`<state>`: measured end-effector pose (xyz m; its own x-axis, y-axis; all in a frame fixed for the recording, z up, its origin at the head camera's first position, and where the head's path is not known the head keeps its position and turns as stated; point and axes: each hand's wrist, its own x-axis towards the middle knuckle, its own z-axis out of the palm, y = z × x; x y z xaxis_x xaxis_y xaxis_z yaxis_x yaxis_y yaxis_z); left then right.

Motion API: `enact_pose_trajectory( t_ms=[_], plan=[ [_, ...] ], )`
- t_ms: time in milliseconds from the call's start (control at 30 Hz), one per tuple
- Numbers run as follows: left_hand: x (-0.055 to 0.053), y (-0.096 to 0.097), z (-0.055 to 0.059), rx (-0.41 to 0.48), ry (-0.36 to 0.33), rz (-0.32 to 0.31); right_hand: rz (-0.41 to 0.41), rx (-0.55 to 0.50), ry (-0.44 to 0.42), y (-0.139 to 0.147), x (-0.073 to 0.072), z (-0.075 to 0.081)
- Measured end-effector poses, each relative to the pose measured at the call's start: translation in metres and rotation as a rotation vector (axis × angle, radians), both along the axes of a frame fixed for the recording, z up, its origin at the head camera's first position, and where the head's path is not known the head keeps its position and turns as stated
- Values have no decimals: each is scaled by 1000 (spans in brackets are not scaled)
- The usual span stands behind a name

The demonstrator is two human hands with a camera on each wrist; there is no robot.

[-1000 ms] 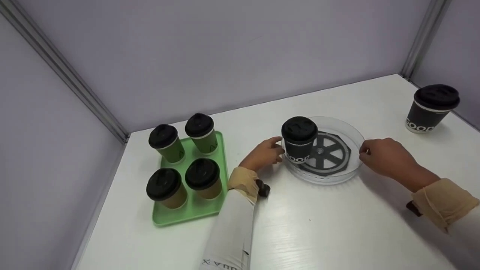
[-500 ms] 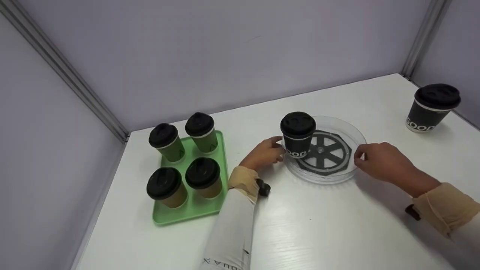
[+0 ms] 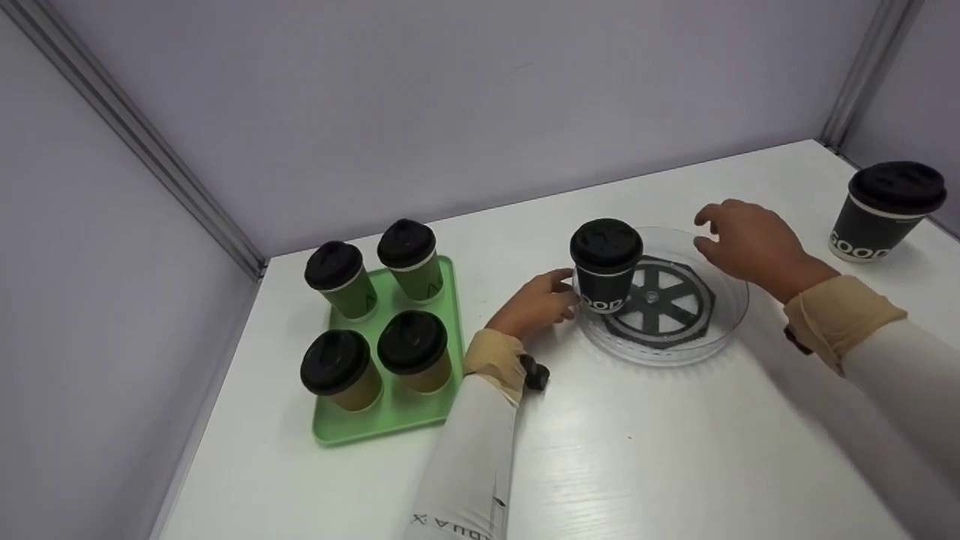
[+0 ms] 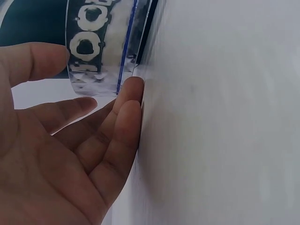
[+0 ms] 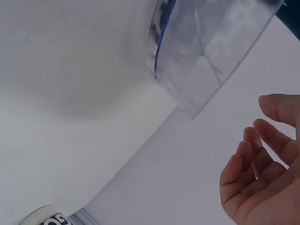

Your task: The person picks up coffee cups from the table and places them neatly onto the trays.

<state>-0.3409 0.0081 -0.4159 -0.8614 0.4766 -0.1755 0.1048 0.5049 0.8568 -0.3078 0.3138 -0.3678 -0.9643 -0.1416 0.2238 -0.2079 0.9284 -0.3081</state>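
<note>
A dark paper cup with a black lid (image 3: 606, 266) stands upright at the left side of a round, clear-walled turntable (image 3: 727, 330). The turntable has a grey spoked pattern in its base. My left hand (image 3: 534, 306) is at its left side, fingers loosely bent. In the left wrist view, fingertips (image 4: 133, 89) touch or nearly touch the turntable's lower edge, and the thumb (image 4: 44, 61) lies by the clear wall. My right hand (image 3: 750, 241) hovers at the far right of the rim, holding nothing. The right wrist view shows its fingers (image 5: 234, 168) apart from the clear wall (image 5: 201, 61).
On the left, a green tray (image 3: 367, 430) bears two green cups (image 3: 352, 296) and two brown cups (image 3: 356, 386), all black-lidded. Another dark cup (image 3: 874, 225) stands at the table's right end. Walls rise behind the white table (image 3: 637, 465) and along its sides.
My right hand has left the turntable's right rim, moved up and farther back, and spread its thumb and fingers. The cup on the turntable shifted slightly backward. The left hand stayed put.
</note>
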Motion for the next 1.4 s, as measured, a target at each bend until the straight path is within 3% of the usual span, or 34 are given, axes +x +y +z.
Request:
enact_pose_trajectory(
  t_ms=[200,467,967,1400],
  plan=[
    [3,-2,2,-5,-1,-9,52,108,-78,-3,-29,3],
    [6,-6,1,-17,14,2,100,110,-140,-15,-50,-3],
    [9,-3,-1,-33,17,8,66,51,-164,-1,-56,-16],
    [10,30,1,-81,24,-28,78,59,-173,43,-42,-23]
  ],
)
